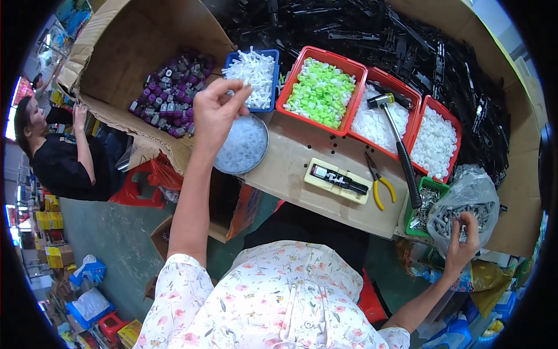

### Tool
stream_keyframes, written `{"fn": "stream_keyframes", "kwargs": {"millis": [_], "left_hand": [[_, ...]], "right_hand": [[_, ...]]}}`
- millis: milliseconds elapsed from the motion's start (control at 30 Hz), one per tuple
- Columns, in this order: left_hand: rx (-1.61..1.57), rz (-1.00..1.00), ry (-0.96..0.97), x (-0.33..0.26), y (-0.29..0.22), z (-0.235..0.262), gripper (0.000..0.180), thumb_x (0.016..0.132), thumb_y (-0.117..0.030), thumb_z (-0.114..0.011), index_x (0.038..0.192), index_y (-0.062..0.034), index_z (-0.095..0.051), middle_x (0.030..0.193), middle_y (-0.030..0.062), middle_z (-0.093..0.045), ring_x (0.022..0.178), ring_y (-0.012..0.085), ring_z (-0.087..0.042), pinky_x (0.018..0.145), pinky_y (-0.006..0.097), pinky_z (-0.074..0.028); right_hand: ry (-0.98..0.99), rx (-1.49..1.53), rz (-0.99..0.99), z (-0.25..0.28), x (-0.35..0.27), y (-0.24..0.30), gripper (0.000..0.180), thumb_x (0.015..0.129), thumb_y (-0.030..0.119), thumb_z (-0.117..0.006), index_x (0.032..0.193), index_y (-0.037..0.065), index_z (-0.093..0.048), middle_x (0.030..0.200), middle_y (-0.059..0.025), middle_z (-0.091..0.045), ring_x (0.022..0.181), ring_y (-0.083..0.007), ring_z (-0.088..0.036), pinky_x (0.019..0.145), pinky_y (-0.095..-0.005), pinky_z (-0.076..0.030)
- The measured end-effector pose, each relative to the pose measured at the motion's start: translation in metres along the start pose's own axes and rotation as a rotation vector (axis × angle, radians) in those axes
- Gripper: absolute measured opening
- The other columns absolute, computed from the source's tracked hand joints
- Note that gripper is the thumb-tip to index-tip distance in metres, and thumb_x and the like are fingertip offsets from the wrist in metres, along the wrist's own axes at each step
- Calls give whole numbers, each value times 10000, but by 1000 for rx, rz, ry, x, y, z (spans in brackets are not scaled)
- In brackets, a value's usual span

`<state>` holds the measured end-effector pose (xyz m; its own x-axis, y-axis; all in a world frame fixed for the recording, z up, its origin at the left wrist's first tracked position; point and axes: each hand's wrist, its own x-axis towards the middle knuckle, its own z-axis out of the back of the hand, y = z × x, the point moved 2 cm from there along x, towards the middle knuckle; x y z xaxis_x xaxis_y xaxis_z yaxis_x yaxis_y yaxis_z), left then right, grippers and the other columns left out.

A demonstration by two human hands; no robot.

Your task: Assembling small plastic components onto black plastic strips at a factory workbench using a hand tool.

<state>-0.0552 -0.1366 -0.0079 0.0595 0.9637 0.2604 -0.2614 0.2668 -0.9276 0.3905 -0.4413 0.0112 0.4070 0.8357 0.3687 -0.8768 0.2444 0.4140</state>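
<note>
At the bench's left, a cardboard box (133,43) lies with its open side toward the person, purple-and-grey cylindrical parts (168,96) heaped inside. Beside it the left hand (215,116) is raised, thumb and forefinger nearly meeting; whether they pinch anything small, I cannot tell. It is nearest a blue tray (276,72) of white plastic pegs (251,67) and a round dish (267,141). Farther right, a cream holding block (325,184) carries a purple-and-black assembly (342,180), untouched by either hand. Pliers (376,177) and a hammer (406,166) come next. At far right the right hand (462,247) has loosely curled fingers among grey cylindrical pieces (449,218) in a clear plastic bag (474,181); its grip is unclear. The step in hand looks like picking out parts; the next move seemingly calls for lifting the right fingers clear of the crumpled bag.
</note>
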Motion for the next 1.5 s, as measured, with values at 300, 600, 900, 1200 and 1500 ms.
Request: {"fn": "stream_keyframes", "kwargs": {"millis": [300, 600, 900, 1200, 1500], "left_hand": [[587, -188, 116, -51, 6, 40, 213, 782, 24, -744, 994, 36, -725, 861, 106, -683, 641, 158, -640, 585, 295, -486], [672, -271, 291, -56, 16, 33, 174, 763, 89, -676, 925, 36, -711, 864, 183, -656, 844, 363, -650, 735, 437, -508], [651, -317, 241, -59, 17, 29, 178, 762, 78, -696, 929, 23, -713, 886, 166, -687, 842, 336, -667, 728, 407, -513], [-157, 83, 226, -80, -14, -21, 103, 841, 64, -730, 939, 29, -733, 901, 40, -704, 814, 84, -635, 731, 215, -494], [-407, 249, 349, -108, -28, -75, 142, 817, 95, -742, 942, 29, -738, 951, 73, -711, 875, 114, -665, 783, 231, -536]], "right_hand": [[71, 42, 154, -20, 13, 23, 168, 858, -73, -672, 1016, -47, -622, 934, -112, -645, 820, -191, -619, 765, -306, -502], [78, 27, 185, -23, 16, 43, 160, 850, -79, -671, 998, -47, -619, 927, -108, -643, 806, -194, -620, 759, -307, -502], [66, 77, 186, -24, 15, 57, 209, 790, -111, -689, 976, -40, -624, 893, -150, -645, 785, -269, -641, 738, -337, -503], [168, 467, 356, -96, 15, 145, 210, 755, -97, -733, 939, -25, -660, 878, -120, -672, 746, -221, -665, 683, -308, -523], [205, 517, 394, -120, 19, 172, 188, 771, -35, -772, 932, -7, -679, 867, -107, -682, 708, -208, -663, 613, -303, -522]]}}
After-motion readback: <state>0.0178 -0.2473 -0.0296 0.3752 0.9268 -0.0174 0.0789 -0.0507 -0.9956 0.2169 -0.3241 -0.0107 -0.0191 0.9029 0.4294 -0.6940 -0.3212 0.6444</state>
